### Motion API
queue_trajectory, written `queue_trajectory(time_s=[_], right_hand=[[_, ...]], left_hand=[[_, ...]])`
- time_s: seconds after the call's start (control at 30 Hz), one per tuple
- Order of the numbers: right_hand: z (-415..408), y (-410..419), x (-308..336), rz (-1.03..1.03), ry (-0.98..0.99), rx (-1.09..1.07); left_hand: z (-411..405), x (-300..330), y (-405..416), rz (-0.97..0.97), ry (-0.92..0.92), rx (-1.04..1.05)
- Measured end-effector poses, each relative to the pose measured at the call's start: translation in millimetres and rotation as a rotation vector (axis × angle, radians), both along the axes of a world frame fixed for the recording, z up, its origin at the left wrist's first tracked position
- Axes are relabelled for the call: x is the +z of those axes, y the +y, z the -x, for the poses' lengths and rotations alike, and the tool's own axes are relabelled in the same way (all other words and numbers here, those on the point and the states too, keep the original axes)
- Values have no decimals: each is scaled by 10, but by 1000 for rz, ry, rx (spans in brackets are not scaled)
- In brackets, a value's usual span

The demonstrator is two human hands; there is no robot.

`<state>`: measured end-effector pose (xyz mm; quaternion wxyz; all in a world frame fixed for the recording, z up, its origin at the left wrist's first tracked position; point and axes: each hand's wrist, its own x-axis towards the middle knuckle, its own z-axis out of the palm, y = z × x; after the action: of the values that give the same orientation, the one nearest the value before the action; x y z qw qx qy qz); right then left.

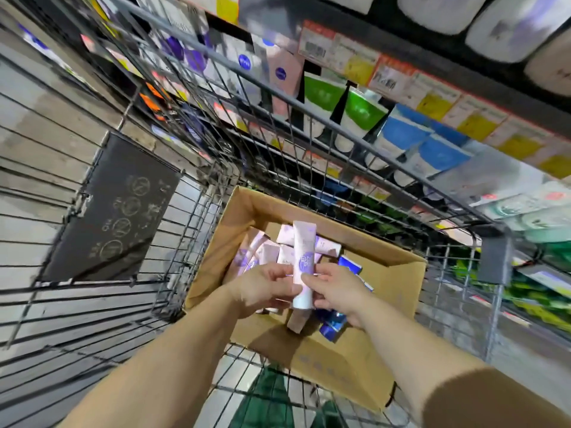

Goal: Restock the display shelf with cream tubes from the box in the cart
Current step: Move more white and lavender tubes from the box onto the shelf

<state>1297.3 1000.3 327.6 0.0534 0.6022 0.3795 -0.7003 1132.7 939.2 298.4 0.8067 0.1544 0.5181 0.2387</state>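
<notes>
An open cardboard box (pixel 392 291) sits inside the wire cart (pixel 191 230). It holds several pale pink cream tubes (pixel 265 251) and a few blue packs (pixel 350 267). Both hands are over the box and grip one pink-and-white cream tube (pixel 304 242), which stands upright with its cap end down. My left hand (pixel 262 288) pinches the tube's lower left side. My right hand (pixel 336 291) holds its lower right side. The display shelf (pixel 401 97) with price tags runs along the upper right.
The shelf carries green, blue and white tubes (pixel 398 134) and dark blue round-logo products (pixel 244 61) behind the cart's far wire wall. A dark sign plate (pixel 114 211) hangs on the cart's left side. A green garment (pixel 272 400) shows below the cart.
</notes>
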Motion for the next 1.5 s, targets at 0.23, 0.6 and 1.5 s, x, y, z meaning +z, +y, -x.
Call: queue_trajectory(time_s=[0.23,0.6,1.5], right_hand=[[-120,-119,-183,-88,-62,-3],[-629,-273,-542,-265,-184,-44],[-1590,-289,1958,-529,-68,-337]], left_hand=[[-139,-179,-76,-12,380,24],[-171,-862,-247,121,1241,-175],[-1247,2300,379,-305,75,-125]])
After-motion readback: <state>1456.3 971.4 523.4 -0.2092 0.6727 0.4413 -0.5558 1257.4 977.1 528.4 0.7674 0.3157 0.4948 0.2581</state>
